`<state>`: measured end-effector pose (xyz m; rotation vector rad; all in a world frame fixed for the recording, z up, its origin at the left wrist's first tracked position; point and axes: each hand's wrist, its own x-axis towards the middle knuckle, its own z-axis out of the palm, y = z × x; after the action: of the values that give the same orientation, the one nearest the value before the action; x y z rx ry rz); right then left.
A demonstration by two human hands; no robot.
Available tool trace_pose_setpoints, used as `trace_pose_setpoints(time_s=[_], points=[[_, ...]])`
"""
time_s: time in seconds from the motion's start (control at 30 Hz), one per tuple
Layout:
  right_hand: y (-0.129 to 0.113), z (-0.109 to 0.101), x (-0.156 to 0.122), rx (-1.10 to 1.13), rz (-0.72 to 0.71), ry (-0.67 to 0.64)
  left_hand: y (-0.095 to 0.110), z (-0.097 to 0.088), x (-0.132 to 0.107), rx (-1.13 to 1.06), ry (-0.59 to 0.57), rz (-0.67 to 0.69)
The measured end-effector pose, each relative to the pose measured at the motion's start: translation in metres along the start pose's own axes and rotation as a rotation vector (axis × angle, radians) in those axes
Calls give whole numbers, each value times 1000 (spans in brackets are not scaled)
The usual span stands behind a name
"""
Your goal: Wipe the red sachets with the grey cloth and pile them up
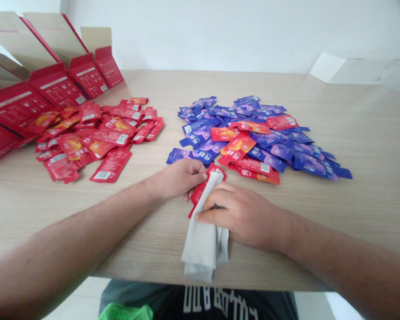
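Observation:
My left hand [178, 178] is closed, pinching the top of a red sachet [200, 191] that lies on the wooden table [353, 186]. My right hand [240, 213] is closed on a folded grey-white cloth [202, 242], pressing it over the sachet. The cloth hangs slightly past the table's near edge. Just beyond my hands lies a pile of purple sachets [286, 146] with a few red ones mixed in.
A pile of red sachets [96, 133] lies at the left. Behind it stand several open red cardboard boxes [53, 84]. A flat white carton [353, 71] rests at the far right by the wall.

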<state>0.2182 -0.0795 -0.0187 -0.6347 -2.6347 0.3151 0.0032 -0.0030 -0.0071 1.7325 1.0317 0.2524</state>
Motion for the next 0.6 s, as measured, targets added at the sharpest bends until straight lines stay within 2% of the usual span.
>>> trace_pose_setpoints(time_s=[0.07,0.2,0.33,0.43,0.6], points=[[0,-1,0,6,5,-12,0,-1,-1,-20,-14,4],[7,-5,-1,-1,129,140,-2,-3,-1,-75,-51,-13],[11,-6,-2,-8,96,166,-5,-5,0,-38,-117,14],[11,-5,-3,-13,169,227,-5,-6,0,-43,-142,31],[11,-7,-4,-5,116,189,-4,-5,-1,-23,-139,54]])
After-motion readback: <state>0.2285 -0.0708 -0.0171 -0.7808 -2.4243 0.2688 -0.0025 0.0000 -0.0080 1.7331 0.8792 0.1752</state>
